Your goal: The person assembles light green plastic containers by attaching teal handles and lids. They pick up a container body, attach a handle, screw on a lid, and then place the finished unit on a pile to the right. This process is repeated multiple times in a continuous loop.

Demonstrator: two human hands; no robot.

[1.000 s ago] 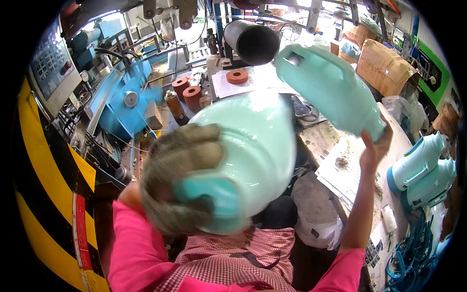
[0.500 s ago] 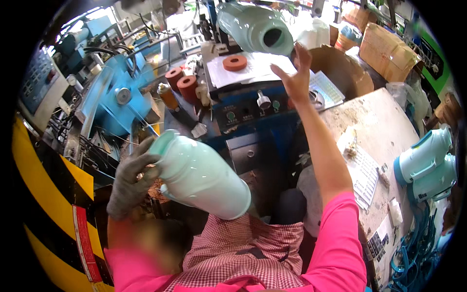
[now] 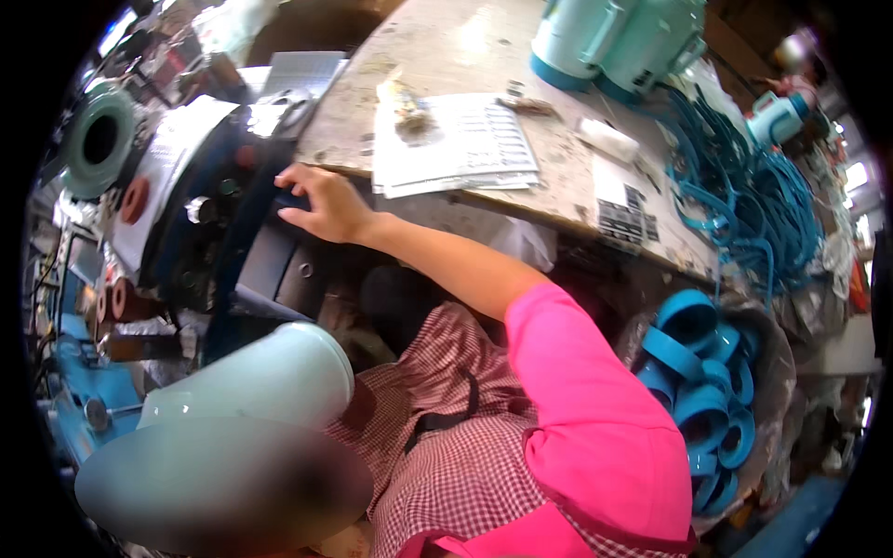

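Observation:
A pale green jug body (image 3: 270, 377) lies tilted at the lower left, its wide round end toward my checked apron. A blurred patch covers its lower part, and my left hand does not show. My right hand (image 3: 326, 206) is stretched out between the dark machine (image 3: 209, 219) and the worktable's near edge, fingers apart and nothing in them. Another green jug body (image 3: 98, 139) rests on the far side of the machine, its dark round opening toward me. A reddish ring (image 3: 135, 200) sits on white paper on the machine.
On the worktable (image 3: 446, 46) are printed sheets (image 3: 456, 149), a white tube (image 3: 609, 139), two green jugs with blue bases (image 3: 619, 46) and a heap of blue straps (image 3: 744, 195). A plastic-lined container of blue rings (image 3: 698, 391) stands below, to my right.
The view has swung to the right, bringing the worktable and blue rings into sight. My right hand has come away from the far jug body. My gloved left hand has dropped from sight.

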